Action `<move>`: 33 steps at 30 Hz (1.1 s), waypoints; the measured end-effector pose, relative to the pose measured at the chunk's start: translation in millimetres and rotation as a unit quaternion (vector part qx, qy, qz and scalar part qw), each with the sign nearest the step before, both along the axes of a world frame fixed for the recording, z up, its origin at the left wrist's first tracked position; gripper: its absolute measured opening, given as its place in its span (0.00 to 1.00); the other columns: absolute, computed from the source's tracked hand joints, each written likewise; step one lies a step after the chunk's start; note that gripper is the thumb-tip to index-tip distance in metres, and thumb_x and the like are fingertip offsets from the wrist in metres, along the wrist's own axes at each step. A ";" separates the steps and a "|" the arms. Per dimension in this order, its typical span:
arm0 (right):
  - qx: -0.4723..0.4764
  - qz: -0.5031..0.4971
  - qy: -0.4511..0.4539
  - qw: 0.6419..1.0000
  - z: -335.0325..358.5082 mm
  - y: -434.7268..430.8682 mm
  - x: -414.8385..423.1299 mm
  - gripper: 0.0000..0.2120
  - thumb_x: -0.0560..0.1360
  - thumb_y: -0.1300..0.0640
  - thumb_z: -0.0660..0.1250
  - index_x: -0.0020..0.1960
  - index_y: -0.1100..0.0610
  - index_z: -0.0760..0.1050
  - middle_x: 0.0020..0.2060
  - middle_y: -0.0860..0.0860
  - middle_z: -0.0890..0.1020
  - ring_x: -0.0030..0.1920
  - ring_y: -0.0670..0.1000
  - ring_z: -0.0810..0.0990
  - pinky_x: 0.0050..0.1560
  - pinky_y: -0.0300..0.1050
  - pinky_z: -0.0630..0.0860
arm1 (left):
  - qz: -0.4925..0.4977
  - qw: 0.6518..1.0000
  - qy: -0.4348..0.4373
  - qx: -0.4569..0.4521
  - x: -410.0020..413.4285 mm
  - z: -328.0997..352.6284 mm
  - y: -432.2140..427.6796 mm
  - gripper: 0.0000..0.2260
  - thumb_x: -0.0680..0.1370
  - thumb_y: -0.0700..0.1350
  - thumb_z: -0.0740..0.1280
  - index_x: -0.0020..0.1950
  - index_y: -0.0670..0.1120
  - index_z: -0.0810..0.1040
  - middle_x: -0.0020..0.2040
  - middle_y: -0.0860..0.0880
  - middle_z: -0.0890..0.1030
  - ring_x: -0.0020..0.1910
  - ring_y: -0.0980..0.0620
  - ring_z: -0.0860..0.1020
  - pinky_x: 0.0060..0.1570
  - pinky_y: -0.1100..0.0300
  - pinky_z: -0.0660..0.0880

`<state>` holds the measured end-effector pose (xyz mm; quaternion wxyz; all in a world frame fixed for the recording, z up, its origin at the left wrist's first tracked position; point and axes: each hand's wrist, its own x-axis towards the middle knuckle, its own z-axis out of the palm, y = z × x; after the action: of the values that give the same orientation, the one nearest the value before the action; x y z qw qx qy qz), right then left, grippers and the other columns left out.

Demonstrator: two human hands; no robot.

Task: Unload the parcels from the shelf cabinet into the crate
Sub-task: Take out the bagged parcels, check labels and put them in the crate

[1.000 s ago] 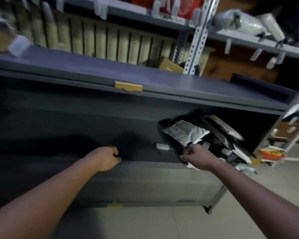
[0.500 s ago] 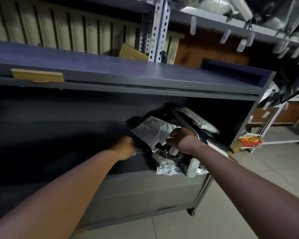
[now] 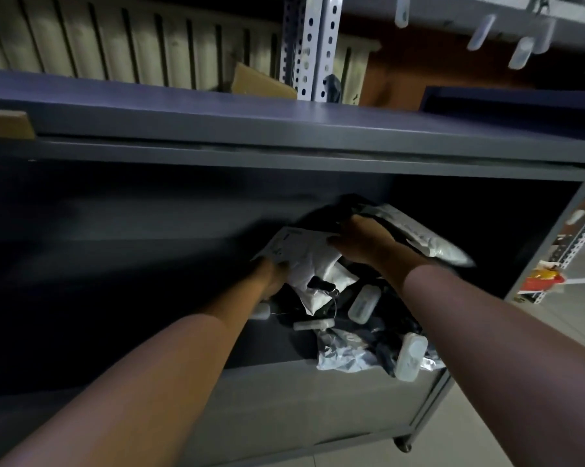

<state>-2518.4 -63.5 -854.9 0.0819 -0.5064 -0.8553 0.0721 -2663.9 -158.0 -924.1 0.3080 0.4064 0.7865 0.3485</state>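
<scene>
1. The shelf cabinet (image 3: 284, 129) faces the camera. Its opening lies between an overhanging top edge and a raised front lip (image 3: 284, 396). The opening runs wide to the left, where it is too dark to read.
2. A pile of parcels (image 3: 368, 325) sits at the right end of the compartment, near the right side wall.
3. The white parcel (image 3: 301, 254) lies tilted on top of that pile with its label up.
4. The left hand (image 3: 271, 274) grips the white parcel's lower left corner, fingers tucked beneath the edge.
5. The right hand (image 3: 362, 244) clasps its upper right edge, fingers curled over it. Dark space separates the knuckles from the top edge above.
6. A long pale parcel (image 3: 419, 237) leans just behind the right hand.
7. A crumpled silver parcel (image 3: 345, 352) spills over the front lip.
8. Both forearms reach in above the lip. Pale floor (image 3: 486, 426) lies open past the cabinet's right corner, beside 1 caster (image 3: 402, 444).
</scene>
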 end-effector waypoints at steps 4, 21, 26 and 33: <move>-0.005 -0.016 0.027 0.999 -9.9 7.7 -13.5 0.25 0.76 0.46 0.67 0.69 0.57 0.73 0.63 0.60 0.79 0.63 0.61 0.78 0.58 0.49 0.74 | 0.043 0.996 -0.080 0.022 -2.4 -0.1 6.4 0.13 0.82 0.46 0.64 0.63 0.40 0.74 0.54 0.41 0.78 0.39 0.47 0.76 0.33 0.60 0.72; -0.123 -0.014 0.281 0.952 8.1 -121.9 -10.5 0.08 0.74 0.63 0.73 0.52 0.61 0.79 0.49 0.55 0.82 0.49 0.54 0.79 0.50 0.39 0.73 | 0.081 0.986 -0.051 0.134 -11.5 56.9 -122.4 0.13 0.78 0.32 0.67 0.59 0.45 0.74 0.56 0.46 0.74 0.54 0.49 0.73 0.50 0.60 0.69; -0.178 0.004 0.324 0.929 9.8 -207.7 -9.3 0.07 0.73 0.64 0.74 0.45 0.56 0.77 0.44 0.55 0.83 0.47 0.56 0.82 0.51 0.49 0.79 | 0.096 0.986 -0.029 0.131 -19.7 76.9 -210.6 0.13 0.78 0.33 0.67 0.57 0.49 0.73 0.52 0.50 0.74 0.43 0.55 0.74 0.36 0.65 0.71; -0.227 0.060 0.381 0.895 16.0 -313.5 -23.2 0.08 0.75 0.59 0.73 0.52 0.58 0.76 0.46 0.52 0.82 0.44 0.51 0.80 0.43 0.43 0.77 | 0.131 0.978 -0.003 0.161 -35.6 95.9 -325.2 0.13 0.79 0.35 0.66 0.57 0.51 0.75 0.60 0.49 0.76 0.47 0.58 0.75 0.38 0.64 0.73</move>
<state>-2541.6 -376.9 -838.9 0.2798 -0.3927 -0.7481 0.4560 -2699.4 -483.1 -828.3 0.1924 0.3427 0.7655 0.5095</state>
